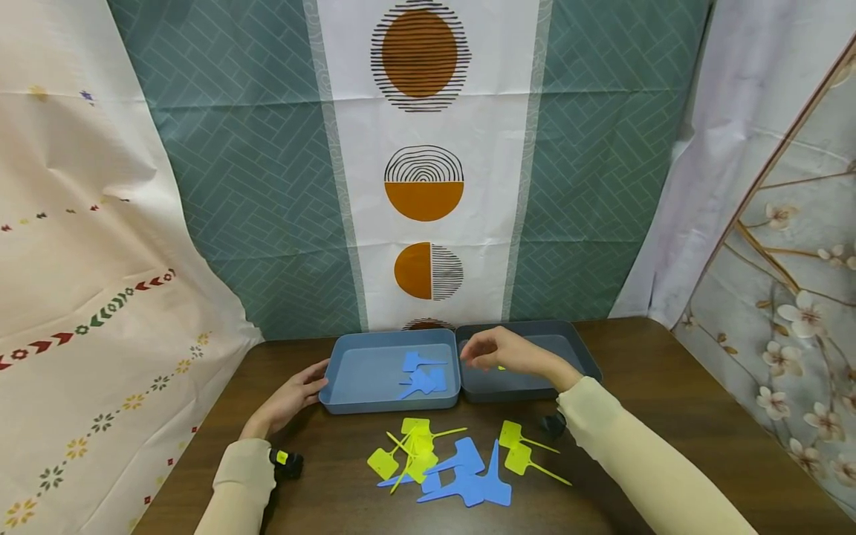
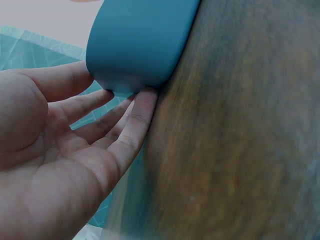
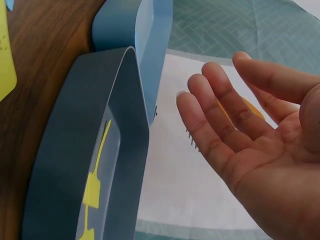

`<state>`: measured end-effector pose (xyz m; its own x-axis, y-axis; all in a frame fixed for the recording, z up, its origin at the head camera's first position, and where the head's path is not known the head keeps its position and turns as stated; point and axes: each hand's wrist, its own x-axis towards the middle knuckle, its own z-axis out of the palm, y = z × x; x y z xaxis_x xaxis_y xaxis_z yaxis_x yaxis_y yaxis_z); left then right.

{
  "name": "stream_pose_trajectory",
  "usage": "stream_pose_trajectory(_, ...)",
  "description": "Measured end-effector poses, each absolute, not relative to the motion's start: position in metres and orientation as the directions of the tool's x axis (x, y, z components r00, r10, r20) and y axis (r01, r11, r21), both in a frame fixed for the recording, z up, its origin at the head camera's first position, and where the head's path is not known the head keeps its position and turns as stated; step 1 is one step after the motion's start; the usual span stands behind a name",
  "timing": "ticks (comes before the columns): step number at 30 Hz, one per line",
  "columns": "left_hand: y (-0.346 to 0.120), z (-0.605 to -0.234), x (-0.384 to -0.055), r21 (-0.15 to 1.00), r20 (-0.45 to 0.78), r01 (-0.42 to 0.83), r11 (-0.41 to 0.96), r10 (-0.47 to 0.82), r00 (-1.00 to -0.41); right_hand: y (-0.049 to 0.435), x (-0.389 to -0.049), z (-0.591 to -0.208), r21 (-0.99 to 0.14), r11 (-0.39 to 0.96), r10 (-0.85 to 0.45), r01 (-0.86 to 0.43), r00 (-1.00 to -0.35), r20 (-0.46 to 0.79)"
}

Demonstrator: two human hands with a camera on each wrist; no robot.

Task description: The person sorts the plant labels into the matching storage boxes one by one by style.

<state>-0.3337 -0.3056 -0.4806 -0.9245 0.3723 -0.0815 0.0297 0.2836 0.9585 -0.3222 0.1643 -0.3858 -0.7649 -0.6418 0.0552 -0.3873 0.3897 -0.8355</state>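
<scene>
Yellow tags point(image 3: 92, 190) lie in the dark tray point(image 1: 565, 345) beneath our right hand point(image 1: 501, 350), fingers parted, as our left hand point(image 1: 294, 395) touches the blue tray point(image 1: 364, 371) with loosely spread fingers.

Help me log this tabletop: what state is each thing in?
Blue plant labels: some in blue tray, others loose on table
Yellow plant labels: some in gray tray, others loose on table
Blue tray: upright, uncovered
Gray tray: upright, uncovered
Left hand: touching blue tray
Right hand: empty, above gray tray

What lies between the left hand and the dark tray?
The blue tray, with blue tags lying in it; the head view shows this.
</scene>
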Motion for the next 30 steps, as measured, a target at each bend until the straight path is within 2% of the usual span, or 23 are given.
stream_pose_trajectory(6, -0.306, -0.48, -0.332, 0.957, -0.082, 0.032, 0.29, 0.371, -0.925, 0.178, -0.314, -0.393, -0.833, 0.38, -0.657, -0.402, -0.751, 0.063)
stream_pose_trajectory(20, -0.306, -0.479, -0.333, 0.953, -0.083, 0.035, 0.301, 0.372, -0.925, 0.196, -0.301, -0.416, -0.84, 0.409, -0.645, -0.356, -0.764, 0.01)
stream_pose_trajectory(30, -0.305, -0.479, -0.333, 0.952, -0.084, 0.036, 0.304, 0.371, -0.925, 0.205, -0.291, -0.432, -0.857, 0.372, -0.71, -0.356, -0.704, -0.017)
